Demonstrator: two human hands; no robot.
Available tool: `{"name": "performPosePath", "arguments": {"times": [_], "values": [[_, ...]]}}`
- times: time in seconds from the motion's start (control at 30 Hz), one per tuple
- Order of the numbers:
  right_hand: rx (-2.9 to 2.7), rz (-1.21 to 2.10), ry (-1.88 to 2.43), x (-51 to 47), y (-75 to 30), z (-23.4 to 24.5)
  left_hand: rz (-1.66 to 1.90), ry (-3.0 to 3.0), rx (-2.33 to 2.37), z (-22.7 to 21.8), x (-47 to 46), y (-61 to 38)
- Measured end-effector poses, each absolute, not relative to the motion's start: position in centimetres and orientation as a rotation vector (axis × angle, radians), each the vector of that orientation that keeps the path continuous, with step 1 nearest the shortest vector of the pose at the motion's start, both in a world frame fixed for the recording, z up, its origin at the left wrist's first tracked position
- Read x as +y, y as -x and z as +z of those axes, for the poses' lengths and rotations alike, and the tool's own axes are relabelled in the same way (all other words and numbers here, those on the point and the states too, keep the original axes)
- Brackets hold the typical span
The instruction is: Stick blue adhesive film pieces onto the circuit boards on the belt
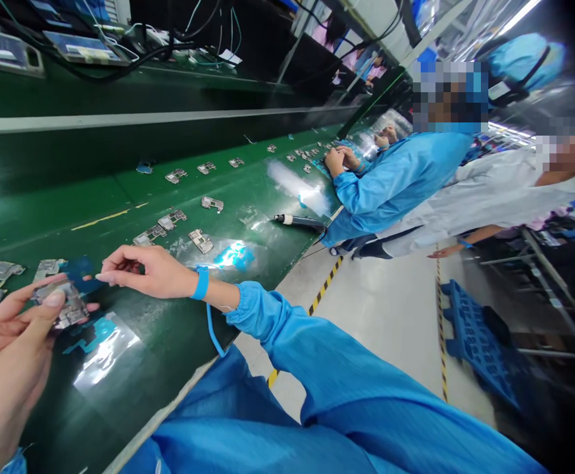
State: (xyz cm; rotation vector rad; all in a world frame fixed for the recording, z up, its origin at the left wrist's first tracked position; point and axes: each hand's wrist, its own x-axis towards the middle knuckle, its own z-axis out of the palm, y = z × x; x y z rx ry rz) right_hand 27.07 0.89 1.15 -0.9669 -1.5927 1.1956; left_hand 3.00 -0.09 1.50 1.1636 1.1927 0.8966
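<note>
My left hand holds a small metal circuit board between thumb and fingers at the lower left. My right hand, with a blue wrist strap and its cord, reaches toward the board with fingertips pinched together near a dark blue piece at the board's edge. Whether the fingers grip that piece I cannot tell. Both hands hover just above the green conveyor belt.
Several more circuit boards lie along the belt. An electric screwdriver rests on it further up. Clear plastic sheets lie below my hands. A co-worker in blue works at the belt; another person in white stands behind.
</note>
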Motion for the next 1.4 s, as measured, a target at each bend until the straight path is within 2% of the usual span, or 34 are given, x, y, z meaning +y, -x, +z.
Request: {"name": "performPosePath", "arguments": {"times": [0.17, 0.83, 1.17, 1.27, 1.4], "values": [[-1.452, 1.280, 0.847, 0.8, -26.5, 0.4, 1.027, -0.893, 1.142, 4.1, -1.1, -5.2], [-1.448, 1.410, 0.943, -0.7, -26.3, 1.5, 1.040, -0.870, 0.870, 1.8, -0.9, -4.8], [-1.358, 1.228, 0.954, -0.8, -26.3, 1.5, 1.099, -0.997, 0.853, 0.3, -1.2, -5.5], [-1.416, 1.413, 0.846, -0.7, -26.8, 1.9, 1.171, -0.978, 0.916, 0.2, -1.0, -5.3], [-1.843, 1.696, 0.589, -1.7, -26.5, 2.7, 1.277, -0.850, 0.995, 1.8, -1.0, -5.4]]}}
